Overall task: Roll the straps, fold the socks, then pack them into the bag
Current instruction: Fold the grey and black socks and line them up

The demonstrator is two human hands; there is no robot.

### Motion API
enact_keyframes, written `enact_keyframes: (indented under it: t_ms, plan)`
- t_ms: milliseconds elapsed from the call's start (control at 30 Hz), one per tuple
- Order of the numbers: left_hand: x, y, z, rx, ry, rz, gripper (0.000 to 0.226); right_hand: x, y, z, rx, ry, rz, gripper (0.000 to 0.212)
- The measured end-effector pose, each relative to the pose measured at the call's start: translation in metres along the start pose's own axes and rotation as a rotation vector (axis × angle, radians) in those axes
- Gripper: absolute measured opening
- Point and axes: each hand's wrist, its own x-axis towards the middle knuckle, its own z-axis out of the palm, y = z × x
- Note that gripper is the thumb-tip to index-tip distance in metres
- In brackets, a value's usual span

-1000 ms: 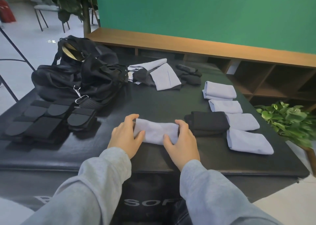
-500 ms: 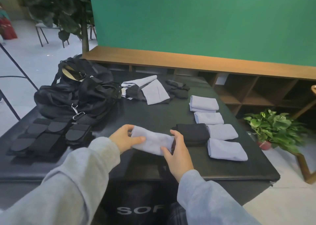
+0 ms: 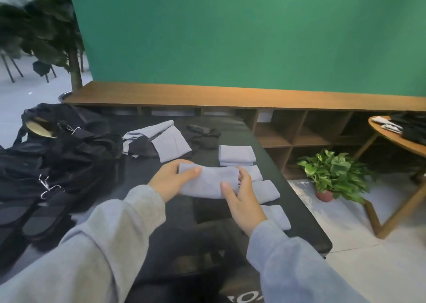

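Both hands clamped on one folded grey sock, left hand at its left end and right hand at its right, lifted just above the black table. Sock-folding step in hand, probably at the setting-down: next, lowering it beside the folded socks on the right without letting the fold spring open. More unfolded socks waiting farther back; black bag at the left, unpacked as far as visible.

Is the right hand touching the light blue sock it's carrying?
Touching. The head view shows the right hand with its thumb pressed onto the front of the folded light blue sock and its fingers curled around the sock's right end.
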Motion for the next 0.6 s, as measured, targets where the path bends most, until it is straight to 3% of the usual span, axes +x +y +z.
enact_keyframes:
  t_ms: [200,600]
  plan:
    - [0.025,-0.002,0.034,-0.031,0.003,0.031,0.006,0.02,0.015,-0.024,0.116,0.135,-0.036,0.043]
    - [0.092,-0.02,0.078,0.22,-0.093,0.154,0.022,0.08,0.047,-0.049,-0.048,0.286,-0.098,0.03]
